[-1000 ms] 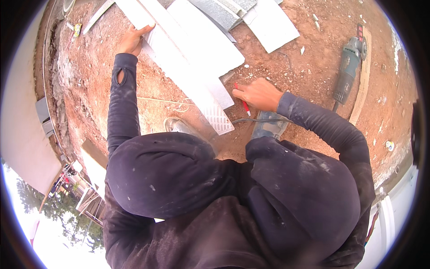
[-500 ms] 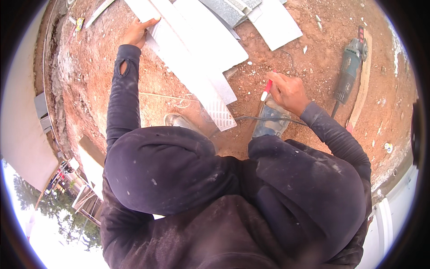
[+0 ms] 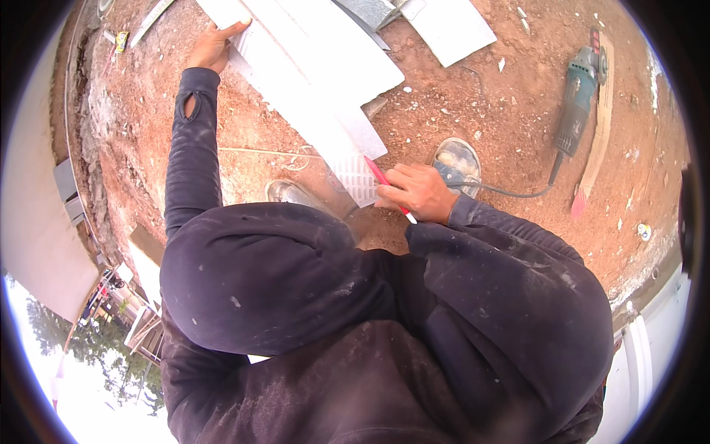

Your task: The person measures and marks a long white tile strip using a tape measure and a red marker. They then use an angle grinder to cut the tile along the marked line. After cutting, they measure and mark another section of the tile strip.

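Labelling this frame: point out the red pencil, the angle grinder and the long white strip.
red pencil (image 3: 384, 183), head view, mid shaft.
angle grinder (image 3: 575, 112), head view, body.
long white strip (image 3: 296, 103), head view, middle.

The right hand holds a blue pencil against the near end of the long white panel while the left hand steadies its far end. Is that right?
Not quite: the head view shows the pencil is red, not blue. The rest stands: the right hand holds it at the near end of the long white panel, and the left hand steadies the far end.

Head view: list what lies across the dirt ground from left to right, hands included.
Left hand → long white panel → red pencil → right hand → angle grinder → wooden strip.
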The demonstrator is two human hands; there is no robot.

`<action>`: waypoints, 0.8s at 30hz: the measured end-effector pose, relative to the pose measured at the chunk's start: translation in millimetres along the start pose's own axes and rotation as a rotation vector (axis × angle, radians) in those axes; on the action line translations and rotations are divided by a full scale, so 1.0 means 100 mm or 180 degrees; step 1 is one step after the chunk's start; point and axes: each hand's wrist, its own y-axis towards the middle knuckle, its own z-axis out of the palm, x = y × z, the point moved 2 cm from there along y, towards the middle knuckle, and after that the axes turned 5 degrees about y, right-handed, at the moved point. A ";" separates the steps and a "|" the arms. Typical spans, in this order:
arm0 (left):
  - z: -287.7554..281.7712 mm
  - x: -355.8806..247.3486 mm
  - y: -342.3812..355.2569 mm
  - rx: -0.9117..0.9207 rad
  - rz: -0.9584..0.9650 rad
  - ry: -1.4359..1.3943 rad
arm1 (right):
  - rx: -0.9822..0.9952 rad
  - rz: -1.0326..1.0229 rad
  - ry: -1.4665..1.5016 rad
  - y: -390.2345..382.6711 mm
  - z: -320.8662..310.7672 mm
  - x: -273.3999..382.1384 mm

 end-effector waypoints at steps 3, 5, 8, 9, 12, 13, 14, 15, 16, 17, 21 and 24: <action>-0.02 0.00 0.03 0.0116 -0.0079 0.0018 | -0.0020 0.0023 0.0033 0.00 -0.01 0.01; -0.01 -0.01 0.04 0.0136 -0.0105 0.0061 | -0.0032 0.0063 0.0032 0.00 -0.01 0.01; -0.05 0.03 0.07 0.0122 -0.0115 0.0125 | -0.0050 0.0096 0.0002 -0.01 0.00 -0.01; -0.08 0.05 0.08 0.0109 -0.0110 0.0145 | -0.0057 0.0094 0.0007 0.00 0.00 0.00; -0.06 0.06 0.07 0.0132 -0.0082 0.0085 | 0.0001 0.0156 0.0067 -0.01 0.00 0.00; -0.05 0.05 0.07 0.0157 -0.0084 0.0088 | 0.0033 0.0189 0.0095 -0.02 0.00 -0.01; -0.05 0.04 0.06 0.0172 -0.0084 0.0096 | 0.0019 0.0182 0.0081 -0.02 0.00 -0.01; -0.04 0.03 0.06 0.0189 -0.0084 0.0105 | 0.0004 0.0175 0.0067 -0.03 0.01 -0.01; -0.05 0.04 0.07 0.0172 -0.0074 0.0115 | -0.0012 0.0170 0.0053 -0.03 0.01 -0.01; -0.07 0.04 0.07 0.0157 -0.0066 0.0122 | -0.0009 0.0173 0.0060 -0.03 0.02 -0.01; -0.04 0.03 0.05 0.0167 0.0013 0.0130 | 0.0008 0.0186 0.0063 -0.04 0.03 -0.02; -0.03 0.02 0.03 0.0168 0.0038 0.0045 | 0.0008 0.0187 0.0072 -0.03 0.04 -0.02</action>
